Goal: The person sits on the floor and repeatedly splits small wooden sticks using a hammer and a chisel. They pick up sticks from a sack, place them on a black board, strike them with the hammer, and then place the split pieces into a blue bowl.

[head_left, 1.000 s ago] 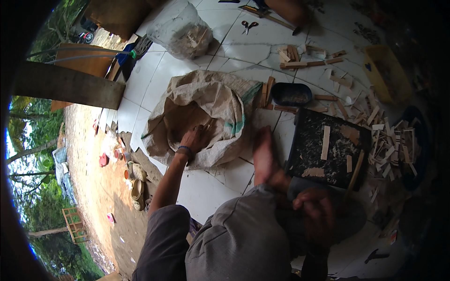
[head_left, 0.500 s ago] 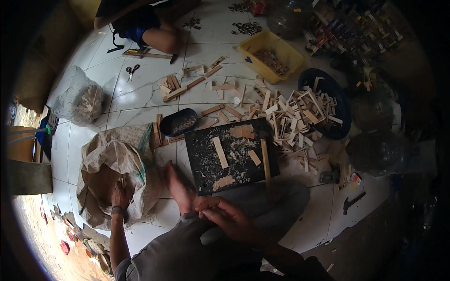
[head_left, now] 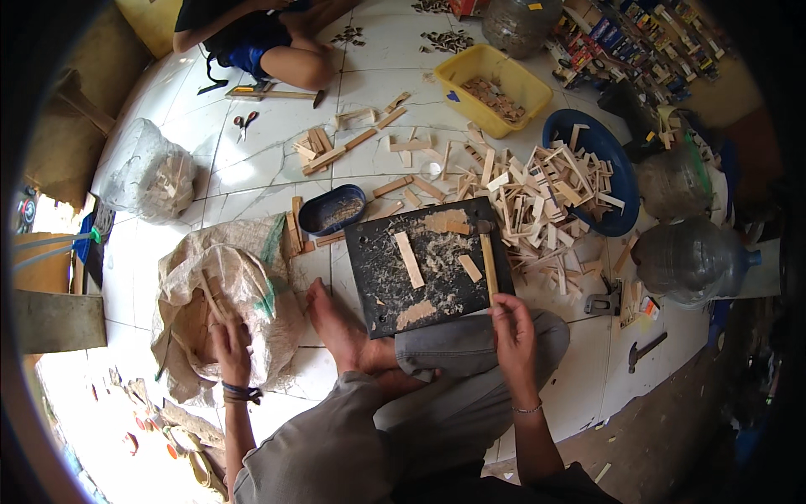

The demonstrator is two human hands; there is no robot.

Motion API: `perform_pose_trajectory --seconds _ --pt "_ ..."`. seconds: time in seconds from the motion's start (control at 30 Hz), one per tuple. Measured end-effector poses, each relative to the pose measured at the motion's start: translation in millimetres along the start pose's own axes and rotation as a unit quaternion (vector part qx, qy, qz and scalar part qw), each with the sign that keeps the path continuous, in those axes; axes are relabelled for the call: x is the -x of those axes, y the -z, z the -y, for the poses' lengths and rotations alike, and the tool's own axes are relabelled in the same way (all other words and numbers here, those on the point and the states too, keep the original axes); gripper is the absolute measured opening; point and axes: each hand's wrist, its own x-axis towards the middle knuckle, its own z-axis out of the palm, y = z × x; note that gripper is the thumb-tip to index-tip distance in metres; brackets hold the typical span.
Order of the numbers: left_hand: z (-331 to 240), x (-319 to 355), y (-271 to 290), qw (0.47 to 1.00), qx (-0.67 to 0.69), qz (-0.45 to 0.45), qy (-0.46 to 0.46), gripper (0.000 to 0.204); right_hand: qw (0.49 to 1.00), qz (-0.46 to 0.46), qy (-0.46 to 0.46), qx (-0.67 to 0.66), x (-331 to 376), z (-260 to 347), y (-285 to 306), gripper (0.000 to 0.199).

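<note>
I sit on a white tiled floor with a dark work board (head_left: 437,290) in front of my crossed legs. My left hand (head_left: 230,346) reaches into an open woven sack (head_left: 252,277) of wood pieces at my left and is closed around a wooden stick (head_left: 210,301). My right hand (head_left: 514,329) rests at the board's near right edge, fingers on the lower end of a long wooden stick (head_left: 488,265). Short wood strips and shavings lie on the board.
A heap of wood strips (head_left: 537,189) spills from a blue basin (head_left: 617,172) at the right. A yellow tub (head_left: 491,88), a small dark blue tray (head_left: 332,210), clear water jugs (head_left: 688,260), a hammer (head_left: 645,351), scissors (head_left: 245,124) and another seated person (head_left: 260,34) are around.
The view has swung right, from the sack toward the board and wood heap. My right hand has moved from my lap to the stick at the board's edge. My left hand stays in the sack.
</note>
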Motion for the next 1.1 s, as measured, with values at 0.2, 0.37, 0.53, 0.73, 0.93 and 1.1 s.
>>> perform_pose_trajectory --seconds 0.2,0.37,0.53,0.73,0.93,1.1 --pt "-85.8 -18.9 -164.7 0.906 -0.252 0.249 -0.231 0.049 0.923 -0.063 0.163 0.343 -12.3 -11.0 0.7 0.044" --pt "-92.9 -18.5 -252.6 0.841 -0.278 0.369 -0.283 0.056 0.906 -0.077 0.165 0.382 -7.4 -19.4 -5.9 0.046" --pt "-85.1 -5.3 -291.7 0.772 -0.39 0.381 -0.326 0.054 0.921 -0.065 0.132 0.361 -4.8 -21.9 -3.7 0.04" --pt "-75.0 -5.6 -304.9 0.785 -0.344 0.346 -0.382 0.075 0.923 -0.078 0.178 0.332 -6.1 -28.7 -4.1 0.038" --pt "-88.4 -14.0 -286.1 0.864 -0.191 0.383 -0.263 0.087 0.928 -0.086 0.181 0.315 -7.0 -36.2 -2.5 0.039" --pt "-100.5 -22.8 -268.0 0.881 -0.144 0.415 -0.176 0.073 0.938 -0.1 0.17 0.285 -8.5 -38.8 -0.7 0.036"
